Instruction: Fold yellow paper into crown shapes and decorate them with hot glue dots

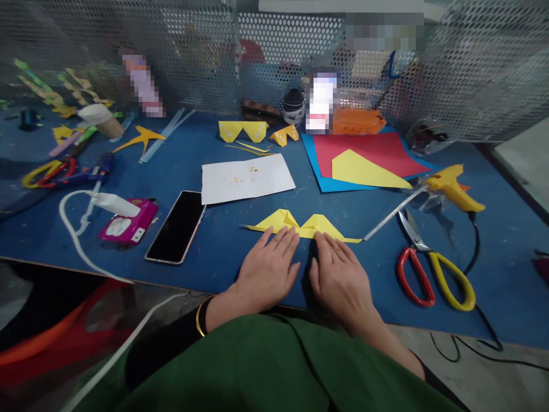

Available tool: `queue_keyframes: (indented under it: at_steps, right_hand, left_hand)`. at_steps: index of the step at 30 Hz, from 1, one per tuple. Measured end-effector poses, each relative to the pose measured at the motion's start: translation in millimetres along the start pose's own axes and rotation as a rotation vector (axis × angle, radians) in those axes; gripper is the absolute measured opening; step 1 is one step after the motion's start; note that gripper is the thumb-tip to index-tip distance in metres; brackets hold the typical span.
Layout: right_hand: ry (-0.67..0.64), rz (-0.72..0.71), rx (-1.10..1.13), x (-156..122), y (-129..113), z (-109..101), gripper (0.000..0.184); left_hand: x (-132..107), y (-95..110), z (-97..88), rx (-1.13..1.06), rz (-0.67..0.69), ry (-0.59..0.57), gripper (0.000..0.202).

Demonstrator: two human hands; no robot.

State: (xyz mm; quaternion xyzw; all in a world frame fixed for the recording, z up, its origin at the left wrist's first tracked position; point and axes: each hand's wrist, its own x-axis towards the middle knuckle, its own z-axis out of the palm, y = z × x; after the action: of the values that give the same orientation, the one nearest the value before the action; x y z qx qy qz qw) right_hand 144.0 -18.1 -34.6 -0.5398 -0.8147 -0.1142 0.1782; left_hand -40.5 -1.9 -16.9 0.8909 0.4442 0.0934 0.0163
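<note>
A folded piece of yellow paper [317, 224] lies on the blue table [240, 252], with two raised peaks and a dip between them. My left hand [270, 263] lies flat with its fingertips on the paper's near edge, left of the dip. On the right side of the same edge rest the fingertips of my right hand [341, 274], palm down. Neither hand grips anything; their fingers are stretched out. Behind the paper is a white sheet [244, 186] with small yellow scraps on it.
Scissors [416, 240] and a yellow glue gun [454, 187] with its cable lie at right. Red paper [360, 146] and blue paper are stacked behind. A phone [176, 226] and a pink power socket [132, 223] lie at left. Yellow paper glasses [243, 131] stand at the back.
</note>
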Motion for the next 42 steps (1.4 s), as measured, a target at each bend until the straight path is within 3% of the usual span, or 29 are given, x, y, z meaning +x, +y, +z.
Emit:
queue_keyframes:
  at_steps: [6,11,14,17,21,24,30,35,39,42]
  right_hand:
    - [-0.038,0.087,-0.09,-17.0,32.6,-6.5,0.053]
    - [-0.045,0.081,-0.093,-19.0,33.3,-6.5,0.054]
    - [-0.044,0.091,-0.098,-18.5,32.1,-5.3,0.055]
    - [-0.026,0.083,-0.109,-17.7,32.5,-4.5,0.05]
    - [-0.014,0.077,-0.092,-17.0,35.6,-4.9,0.048]
    - [-0.016,0.043,-0.094,-16.9,40.2,-6.2,0.044]
    - [0.042,-0.137,-0.161,-2.5,45.3,-12.1,0.028]
    - [-0.016,-0.303,-0.183,26.9,37.2,-14.0,0.028]
    - [-0.042,-0.353,-0.163,36.4,34.5,-9.2,0.028]
    - [-0.05,-0.35,-0.143,34.8,35.3,-6.9,0.027]
  left_hand:
    - [-13.1,-19.1,-5.6,0.037,-0.1,0.027,0.056]
    - [-33.8,-43.2,-11.0,0.083,-0.179,0.051,0.054]
    - [-38.9,-47.8,-13.7,0.087,-0.197,0.056,0.053]
    - [-33.3,-43.2,-15.8,0.117,-0.212,0.096,0.051]
    - [-13.9,-32.8,-14.6,0.118,-0.147,0.209,0.032]
    - [0.9,-29.2,-10.8,0.035,-0.05,0.165,0.026]
    - [11.8,-32.4,-7.7,0.058,0.002,0.113,0.03]
    - [13.3,-30.8,-9.3,0.098,0.006,0.123,0.027]
    - [19.1,-26.8,-10.5,0.038,-0.019,0.154,0.024]
    - [25.2,-25.8,-9.9,-0.016,0.033,0.204,0.035]
